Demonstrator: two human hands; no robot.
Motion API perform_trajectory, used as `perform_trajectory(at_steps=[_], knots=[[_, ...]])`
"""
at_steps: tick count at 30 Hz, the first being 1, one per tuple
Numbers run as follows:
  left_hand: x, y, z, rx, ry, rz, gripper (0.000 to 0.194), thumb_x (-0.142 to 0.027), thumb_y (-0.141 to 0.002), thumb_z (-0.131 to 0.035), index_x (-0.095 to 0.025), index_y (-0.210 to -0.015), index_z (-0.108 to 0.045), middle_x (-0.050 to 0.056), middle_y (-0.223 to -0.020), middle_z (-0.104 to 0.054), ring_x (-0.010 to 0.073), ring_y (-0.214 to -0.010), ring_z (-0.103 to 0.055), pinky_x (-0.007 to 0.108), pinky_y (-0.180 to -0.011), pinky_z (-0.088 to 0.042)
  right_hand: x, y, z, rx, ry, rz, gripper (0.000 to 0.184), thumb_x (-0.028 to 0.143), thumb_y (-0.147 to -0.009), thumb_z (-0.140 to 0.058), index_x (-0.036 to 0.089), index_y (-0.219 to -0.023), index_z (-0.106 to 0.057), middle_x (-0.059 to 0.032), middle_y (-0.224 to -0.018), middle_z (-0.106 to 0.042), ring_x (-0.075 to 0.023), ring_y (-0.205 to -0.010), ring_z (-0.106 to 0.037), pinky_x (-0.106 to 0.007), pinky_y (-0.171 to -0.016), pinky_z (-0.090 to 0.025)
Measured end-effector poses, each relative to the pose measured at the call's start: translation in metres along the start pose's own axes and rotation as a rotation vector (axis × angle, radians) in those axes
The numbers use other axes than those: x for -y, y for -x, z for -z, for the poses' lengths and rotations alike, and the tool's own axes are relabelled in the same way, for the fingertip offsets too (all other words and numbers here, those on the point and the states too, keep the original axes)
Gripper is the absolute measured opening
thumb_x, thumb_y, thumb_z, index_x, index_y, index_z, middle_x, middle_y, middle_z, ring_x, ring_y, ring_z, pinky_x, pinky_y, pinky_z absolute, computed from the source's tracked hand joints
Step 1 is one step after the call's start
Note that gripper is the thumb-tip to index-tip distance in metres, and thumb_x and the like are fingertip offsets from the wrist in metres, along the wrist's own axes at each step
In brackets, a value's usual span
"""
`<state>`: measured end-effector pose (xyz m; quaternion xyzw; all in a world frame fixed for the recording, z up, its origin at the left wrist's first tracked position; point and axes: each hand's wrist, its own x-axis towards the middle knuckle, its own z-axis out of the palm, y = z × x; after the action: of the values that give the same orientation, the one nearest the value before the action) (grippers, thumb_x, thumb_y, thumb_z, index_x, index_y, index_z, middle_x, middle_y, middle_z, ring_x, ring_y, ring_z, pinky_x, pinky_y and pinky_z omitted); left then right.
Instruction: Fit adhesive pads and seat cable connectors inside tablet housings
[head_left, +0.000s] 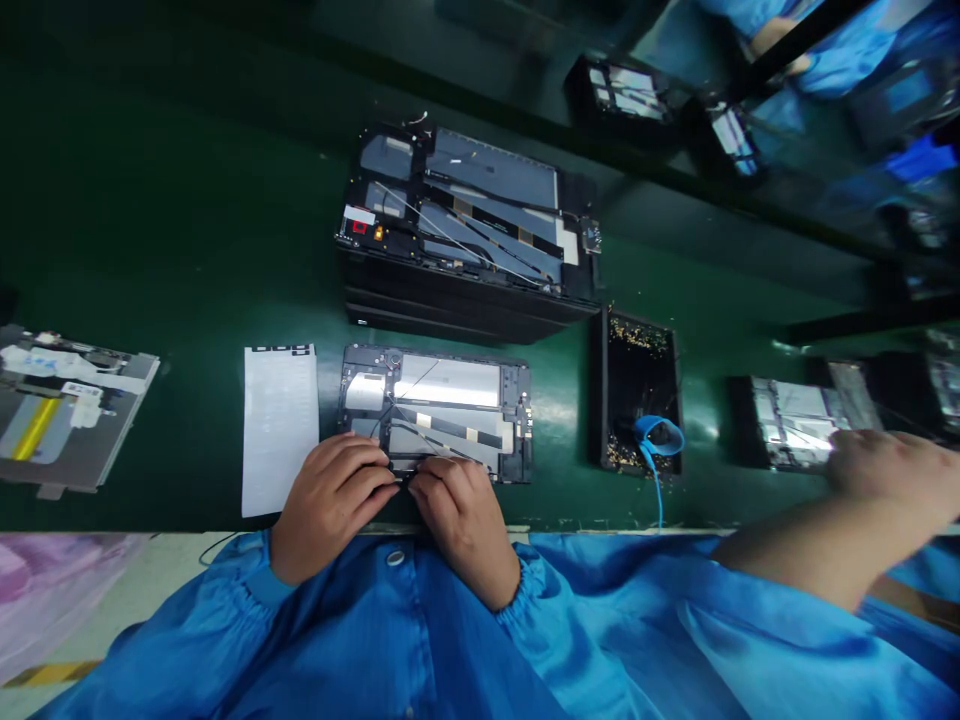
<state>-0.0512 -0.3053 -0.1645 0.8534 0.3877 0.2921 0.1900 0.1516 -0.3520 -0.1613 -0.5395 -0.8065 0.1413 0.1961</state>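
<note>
A tablet's inner frame (448, 383) lies flat on the green table, its silver plates, flat strips and thin wires showing. At its near edge my left hand (334, 500) is closed, thumb and fingers pinched together by the frame's lower rim. Just right of it, my right hand (461, 520) is also closed, with its fingertips on the same rim. Whatever sits between the fingertips is too small and too covered to make out. Left of the frame is a white sheet (280, 430) with black marks along its top, close beside my left hand.
Behind the frame stands a tall stack of similar tablet frames (465, 300). To the right is a black tray (600, 400) of tiny gold-coloured pieces, with a blue strap (661, 437) on it. A screen assembly (75, 430) lies far left. A co-worker's blurred hand (892, 470) reaches in at right.
</note>
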Motion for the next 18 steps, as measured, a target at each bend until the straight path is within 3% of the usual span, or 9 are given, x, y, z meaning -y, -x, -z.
perform_trajectory(at_steps=[9,14,18], knots=[[-0.001,-0.002,-0.004,-0.029,-0.064,-0.081,0.009,-0.013,-0.093,-0.064,-0.02,-0.094,-0.07,0.004,-0.103,-0.072,0.0227,-0.11,-0.066,0.045,-0.103,-0.053,0.002,-0.004,0.005,0.015,-0.028,-0.015,0.013,0.018,-0.101,-0.054,0.021,-0.11,-0.063,-0.008,-0.109,-0.069,-0.0224,-0.092,-0.059,-0.039,-0.081,-0.051],[-0.002,-0.003,-0.002,-0.004,-0.096,-0.088,0.009,-0.012,-0.091,-0.067,-0.019,-0.096,-0.071,0.006,-0.103,-0.073,0.0248,-0.112,-0.066,0.046,-0.103,-0.053,-0.006,0.005,0.007,-0.127,-0.23,-0.034,0.019,0.013,-0.098,-0.06,0.021,-0.115,-0.064,-0.009,-0.11,-0.068,-0.02,-0.102,-0.066,-0.035,-0.087,-0.057],[-0.005,-0.007,-0.004,-0.007,-0.065,-0.052,0.003,-0.017,-0.091,-0.068,-0.019,-0.092,-0.07,0.005,-0.1,-0.072,0.0235,-0.108,-0.067,0.043,-0.099,-0.054,-0.008,0.011,0.006,-0.182,-0.267,-0.083,0.023,0.011,-0.096,-0.062,0.021,-0.116,-0.064,-0.0096,-0.111,-0.068,-0.0199,-0.106,-0.067,-0.036,-0.09,-0.059]])
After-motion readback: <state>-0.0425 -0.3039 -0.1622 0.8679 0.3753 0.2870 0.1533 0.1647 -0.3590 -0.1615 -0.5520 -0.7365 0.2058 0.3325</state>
